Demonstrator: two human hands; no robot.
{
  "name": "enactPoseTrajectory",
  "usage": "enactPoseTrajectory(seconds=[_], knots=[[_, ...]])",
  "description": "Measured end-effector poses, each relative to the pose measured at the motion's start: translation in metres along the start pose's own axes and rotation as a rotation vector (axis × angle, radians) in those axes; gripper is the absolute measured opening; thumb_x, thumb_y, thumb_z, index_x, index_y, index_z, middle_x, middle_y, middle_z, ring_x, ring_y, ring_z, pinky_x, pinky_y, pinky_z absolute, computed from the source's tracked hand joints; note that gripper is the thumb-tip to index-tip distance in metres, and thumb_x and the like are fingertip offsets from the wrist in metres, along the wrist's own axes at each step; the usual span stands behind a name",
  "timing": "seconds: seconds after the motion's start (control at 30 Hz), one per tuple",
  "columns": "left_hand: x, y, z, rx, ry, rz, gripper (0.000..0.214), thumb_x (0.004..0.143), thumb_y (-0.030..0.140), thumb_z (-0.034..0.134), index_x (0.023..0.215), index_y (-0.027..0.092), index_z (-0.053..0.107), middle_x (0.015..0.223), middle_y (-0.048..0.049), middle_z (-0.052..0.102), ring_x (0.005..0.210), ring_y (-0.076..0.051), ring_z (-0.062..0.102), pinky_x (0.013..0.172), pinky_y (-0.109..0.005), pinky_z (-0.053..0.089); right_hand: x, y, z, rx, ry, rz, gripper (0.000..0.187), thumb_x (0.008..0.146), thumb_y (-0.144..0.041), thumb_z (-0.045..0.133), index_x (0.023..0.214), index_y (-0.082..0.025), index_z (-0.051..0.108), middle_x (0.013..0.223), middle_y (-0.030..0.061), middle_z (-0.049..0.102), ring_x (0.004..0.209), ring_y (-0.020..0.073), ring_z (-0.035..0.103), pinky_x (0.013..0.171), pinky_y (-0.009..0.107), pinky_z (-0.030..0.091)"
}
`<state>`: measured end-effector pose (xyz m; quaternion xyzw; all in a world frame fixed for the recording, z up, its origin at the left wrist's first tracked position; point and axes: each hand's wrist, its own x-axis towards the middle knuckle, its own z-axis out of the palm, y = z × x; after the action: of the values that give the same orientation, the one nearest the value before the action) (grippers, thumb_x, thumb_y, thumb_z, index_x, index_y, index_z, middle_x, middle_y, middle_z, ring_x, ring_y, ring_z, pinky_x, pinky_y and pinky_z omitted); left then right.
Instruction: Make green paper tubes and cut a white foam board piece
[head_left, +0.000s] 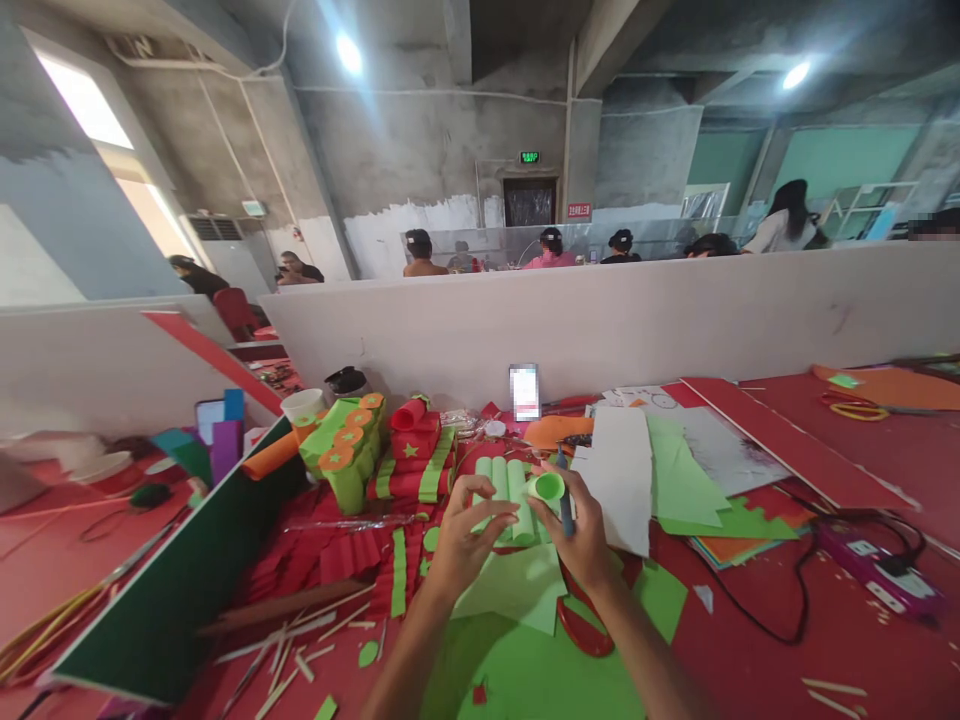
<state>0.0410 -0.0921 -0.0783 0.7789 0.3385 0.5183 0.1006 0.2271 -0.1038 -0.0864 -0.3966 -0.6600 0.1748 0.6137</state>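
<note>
My right hand [583,535] is closed around a short light-green paper tube [547,488], its round end facing me. A dark grey pen-like stick [565,500] is tucked between the same fingers. Just left of it, my left hand [472,540] is raised with curved fingers, thumb and forefinger apart, and nothing visible between them. Several pale green paper tubes [517,505] lie side by side behind both hands. Beneath the wrists are a pale green paper piece [514,590] and a larger green sheet [525,675]. Red-handled scissors [585,630] lie partly hidden by my right forearm.
Green tube bundles with orange caps [349,450] and red star-marked bundles [414,448] stand left. A phone [524,392] leans against the white partition [675,310]. Wooden sticks [277,660] lie front left; a purple power strip [877,570] sits right. People sit beyond the partition.
</note>
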Motion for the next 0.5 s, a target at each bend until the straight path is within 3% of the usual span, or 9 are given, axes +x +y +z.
enactPoseTrajectory(seconds=[0.07,0.17,0.37,0.5], knots=[[0.000,0.001,-0.001,-0.094,0.118,-0.020,0.010,0.087,0.026,0.066,0.093,0.025,0.074,0.083,-0.0041,0.056,0.081,-0.018,0.059,0.071,-0.029,0.052,0.000,0.002,-0.002,-0.090,-0.031,-0.085,0.037,0.090,-0.026,0.062,0.126,-0.030,0.057,0.115,0.0093,0.065,0.109,0.0291,0.060,0.093,0.045,0.050],[0.001,0.010,0.001,-0.202,0.183,-0.034,0.009,0.087,0.021,0.067,0.094,0.023,0.072,0.082,-0.0041,0.061,0.077,-0.017,0.060,0.069,-0.028,0.051,-0.001,0.006,-0.001,-0.170,-0.094,-0.164,0.041,0.091,-0.023,0.059,0.130,-0.031,0.054,0.114,0.0097,0.064,0.107,0.0301,0.058,0.091,0.047,0.051],[0.003,0.029,0.005,-0.293,0.188,-0.007,0.007,0.088,0.018,0.064,0.093,0.021,0.067,0.088,-0.0054,0.065,0.086,-0.019,0.062,0.076,-0.030,0.051,-0.002,0.010,0.003,-0.220,-0.127,-0.231,0.044,0.091,-0.021,0.058,0.133,-0.032,0.050,0.115,0.0091,0.064,0.108,0.0297,0.057,0.092,0.047,0.049],[0.006,0.030,0.002,-0.150,0.116,0.000,0.014,0.091,0.018,0.060,0.100,0.023,0.070,0.090,-0.0054,0.066,0.084,-0.018,0.063,0.074,-0.028,0.050,-0.002,0.013,0.004,-0.256,-0.132,-0.263,0.047,0.092,-0.022,0.057,0.136,-0.032,0.047,0.116,0.0089,0.065,0.108,0.0300,0.057,0.093,0.048,0.048]])
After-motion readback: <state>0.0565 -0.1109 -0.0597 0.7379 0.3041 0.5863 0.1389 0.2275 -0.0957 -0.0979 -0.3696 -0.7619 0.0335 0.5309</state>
